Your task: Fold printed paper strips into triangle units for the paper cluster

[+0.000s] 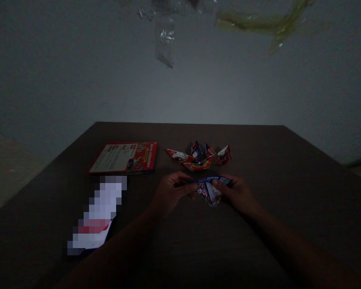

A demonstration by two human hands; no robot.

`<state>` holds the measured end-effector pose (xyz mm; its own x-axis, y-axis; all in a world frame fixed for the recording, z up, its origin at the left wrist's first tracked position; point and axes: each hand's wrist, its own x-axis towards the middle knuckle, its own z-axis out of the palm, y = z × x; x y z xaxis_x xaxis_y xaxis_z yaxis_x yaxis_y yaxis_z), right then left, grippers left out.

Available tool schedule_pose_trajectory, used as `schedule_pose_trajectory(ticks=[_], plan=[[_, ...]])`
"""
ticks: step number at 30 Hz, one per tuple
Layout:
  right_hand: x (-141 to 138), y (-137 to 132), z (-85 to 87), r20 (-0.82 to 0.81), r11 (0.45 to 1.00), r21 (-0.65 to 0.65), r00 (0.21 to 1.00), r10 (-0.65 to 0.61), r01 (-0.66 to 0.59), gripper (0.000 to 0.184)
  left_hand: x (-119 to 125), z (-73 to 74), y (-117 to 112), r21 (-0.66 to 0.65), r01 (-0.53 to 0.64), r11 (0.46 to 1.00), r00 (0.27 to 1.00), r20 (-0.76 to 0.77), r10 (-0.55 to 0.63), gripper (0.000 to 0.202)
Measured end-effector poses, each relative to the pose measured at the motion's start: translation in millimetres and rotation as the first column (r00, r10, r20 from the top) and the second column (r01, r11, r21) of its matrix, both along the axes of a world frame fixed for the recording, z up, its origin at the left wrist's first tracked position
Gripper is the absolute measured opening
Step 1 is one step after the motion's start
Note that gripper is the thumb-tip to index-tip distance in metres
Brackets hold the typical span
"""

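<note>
A folded piece of printed paper (209, 190), blue along its top edge with red and white print below, is held just above the table between my two hands. My left hand (173, 192) pinches its left end between thumb and fingers. On the right end, my right hand (236, 192) presses with the thumb on top, its fingers mostly hidden behind. Just beyond the hands sit several folded paper shapes; a red and yellow paper boat (198, 163) is nearest, and a red and blue folded paper (219, 154) stands to its right.
A stack of red printed leaflets (123, 157) lies at the back left of the dark table (258, 148). In front of it is a pixelated white sheet (99, 216), close to my left forearm. A grey wall (228, 84) with tape on it rises behind the table.
</note>
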<state>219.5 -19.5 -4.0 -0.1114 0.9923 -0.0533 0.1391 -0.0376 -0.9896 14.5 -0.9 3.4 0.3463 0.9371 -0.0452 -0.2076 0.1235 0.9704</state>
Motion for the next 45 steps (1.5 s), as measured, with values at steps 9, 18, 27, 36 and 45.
schedule_pose_trajectory(ticks=[9,18,27,36,45], plan=[[4.1,-1.9,-3.8,0.098,0.995,0.094,0.995,0.019,-0.028,0.047,1.1,5.7,-1.5,0.111,-0.176,0.978,0.973,-0.129,0.19,0.027],[1.0,-4.2,-0.4,0.118,0.991,0.107,0.989,-0.091,0.078,0.053,0.7,6.4,-2.4,0.138,-0.189,0.972,0.955,-0.203,0.214,0.029],[3.2,-2.1,-2.6,0.021,0.995,0.075,0.998,-0.064,0.062,0.036,-0.8,2.8,-2.0,0.187,-0.148,0.971,0.955,-0.228,0.189,0.028],[1.4,-4.2,2.5,0.001,0.99,0.124,0.998,-0.069,0.068,0.037,0.2,-0.4,-0.7,0.208,-0.139,0.968,0.96,-0.214,0.183,0.026],[-2.0,-2.6,0.3,0.083,0.993,0.07,0.992,-0.098,0.092,0.029,0.2,-2.0,0.1,0.211,-0.164,0.964,0.951,-0.224,0.211,0.026]])
